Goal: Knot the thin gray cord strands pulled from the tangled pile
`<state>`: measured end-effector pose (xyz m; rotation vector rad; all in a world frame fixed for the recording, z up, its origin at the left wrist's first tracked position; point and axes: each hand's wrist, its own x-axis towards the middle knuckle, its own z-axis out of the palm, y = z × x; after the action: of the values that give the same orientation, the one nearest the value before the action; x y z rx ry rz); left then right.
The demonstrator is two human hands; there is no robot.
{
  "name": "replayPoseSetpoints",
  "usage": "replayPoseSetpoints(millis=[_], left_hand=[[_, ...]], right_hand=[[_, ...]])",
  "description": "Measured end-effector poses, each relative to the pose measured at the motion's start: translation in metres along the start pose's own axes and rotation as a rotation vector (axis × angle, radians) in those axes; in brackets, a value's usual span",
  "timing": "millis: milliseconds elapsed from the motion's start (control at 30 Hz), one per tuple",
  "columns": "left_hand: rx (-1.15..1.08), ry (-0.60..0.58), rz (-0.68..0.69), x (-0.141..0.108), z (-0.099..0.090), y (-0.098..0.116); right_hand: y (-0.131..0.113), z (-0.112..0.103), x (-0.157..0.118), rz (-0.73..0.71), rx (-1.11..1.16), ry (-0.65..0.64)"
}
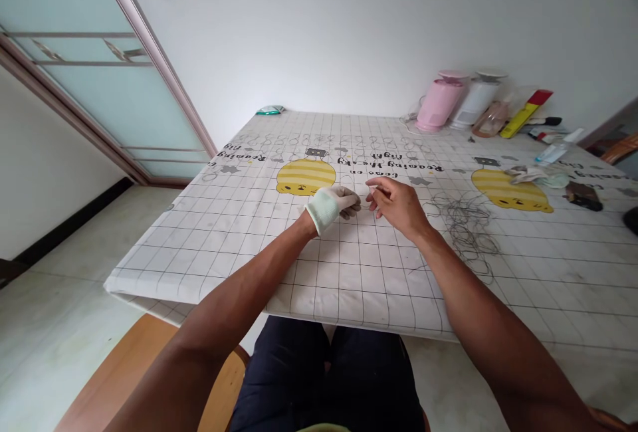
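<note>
Head view: wire rings [331, 140] rowed near the wall [319, 33] look finished; the wire tangle [468, 226] beside the bare right hand [399, 205] probably remains. Gloved left hand [335, 205] and right: fingers curled (can't tell if gripping).

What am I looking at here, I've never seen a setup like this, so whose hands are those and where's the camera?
There's no machine: these are one person's own hands, seen from a camera worn on the head, looking forward and down. The left hand wears a pale fabric glove; the right hand is bare. They are close together above a white, grid-patterned cloth. Anything they hold is too small to make out. To the right lies a loose tangle of thin grey strands; toward the back are rows of thin grey loops. Near the white wall stand a pink cylinder and a white cylinder.
</note>
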<state>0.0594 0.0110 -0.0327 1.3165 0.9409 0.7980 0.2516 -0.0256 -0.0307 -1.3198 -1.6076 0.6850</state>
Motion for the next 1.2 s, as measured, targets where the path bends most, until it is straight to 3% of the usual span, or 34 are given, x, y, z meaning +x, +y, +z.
replayPoseSetpoints(millis=[267,500,833,1033,1200], left_hand=[[0.045,-0.054,0.001,-0.004,0.000,0.000],[0.030,-0.116,-0.043,-0.003,-0.001,-0.001],[-0.068,0.012,0.010,0.001,-0.001,0.001],[-0.146,0.117,0.028,-0.002,0.000,0.006],[-0.003,0.296,0.048,-0.006,0.006,0.006]], right_hand=[[0.006,0.008,-0.003,-0.108,-0.078,0.043],[0.008,-0.004,0.001,-0.368,-0.300,-0.103],[-0.003,-0.006,0.002,0.004,0.118,-0.011],[-0.007,0.014,-0.002,0.046,0.308,0.037],[-0.017,0.026,-0.007,0.081,0.311,0.099]])
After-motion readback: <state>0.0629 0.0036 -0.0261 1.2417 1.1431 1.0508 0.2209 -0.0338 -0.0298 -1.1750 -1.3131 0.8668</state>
